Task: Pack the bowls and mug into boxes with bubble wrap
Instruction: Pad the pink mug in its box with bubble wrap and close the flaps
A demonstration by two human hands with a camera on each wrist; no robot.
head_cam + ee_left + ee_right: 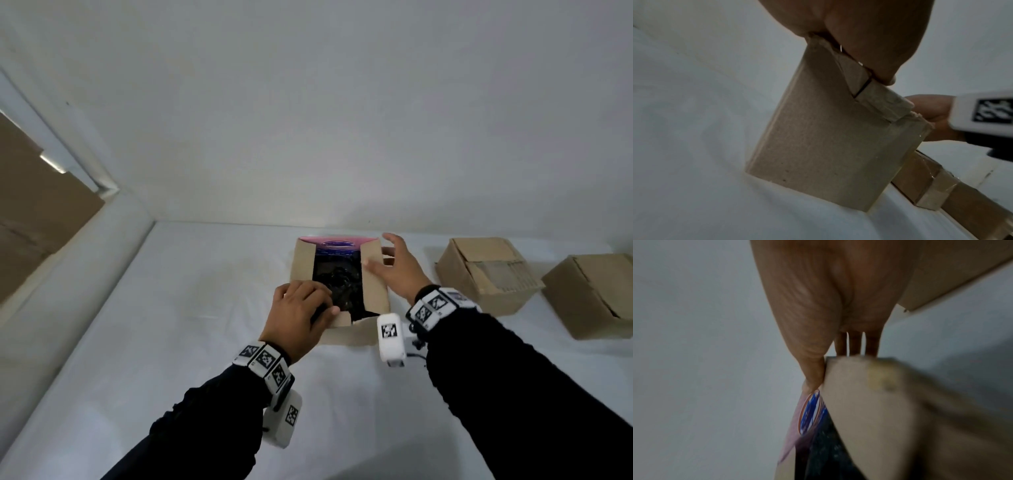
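What lies inside the open cardboard box [337, 291] is hard to make out: a dark, crinkled mass [337, 286] fills the gap between the side flaps, and whether it is bubble wrap or a wrapped bowl or mug cannot be told. The far flap [337, 244] is printed pink with a blue oval, and only its top strip shows in the head view; the right wrist view shows it as a blurred sliver. The right wrist view is smeared, and the left wrist view shows only the box's outer wall and near edge. The left hand [298, 317] rests on the near left corner of the box, its fingers [317, 291] curled down over the left flap, and its thumb pinches the torn near edge. The right hand [399, 270] lies loosely spread on the right flap [375, 284], fingers nearly straight, the thumb against the flap's inner edge. The box stands on the white worktop [171, 325] near the middle. To the right, well apart from it, sit two closed cardboard boxes [486, 274], the farther one [592, 294] cut off by the frame.
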